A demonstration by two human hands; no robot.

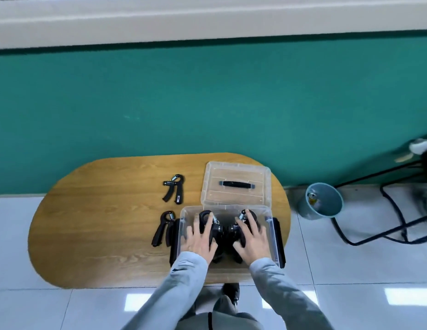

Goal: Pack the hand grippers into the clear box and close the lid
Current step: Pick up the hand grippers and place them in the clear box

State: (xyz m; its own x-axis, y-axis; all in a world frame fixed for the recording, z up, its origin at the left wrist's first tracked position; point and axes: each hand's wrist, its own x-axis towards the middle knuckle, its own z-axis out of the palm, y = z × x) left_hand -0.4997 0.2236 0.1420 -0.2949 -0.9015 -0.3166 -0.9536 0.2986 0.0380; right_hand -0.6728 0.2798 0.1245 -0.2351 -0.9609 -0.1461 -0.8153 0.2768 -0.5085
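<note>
The clear box [271, 226] stands open at the near right of the wooden table [100, 222]. Its lid [236, 172] with a black handle lies flat just behind it. Both hands are inside the box. My left hand [200, 240] rests with spread fingers on one black hand gripper [205, 216]. My right hand [252, 239] lies the same way on a second gripper [248, 216]. A third gripper [173, 188] lies on the table left of the lid. Another gripper [163, 228] lies against the box's left side.
Black latches [280, 241] hang on the box's sides. A teal waste bin [323, 201] stands on the tiled floor right of the table, beside a black metal frame [396, 217]. A green wall runs behind the table.
</note>
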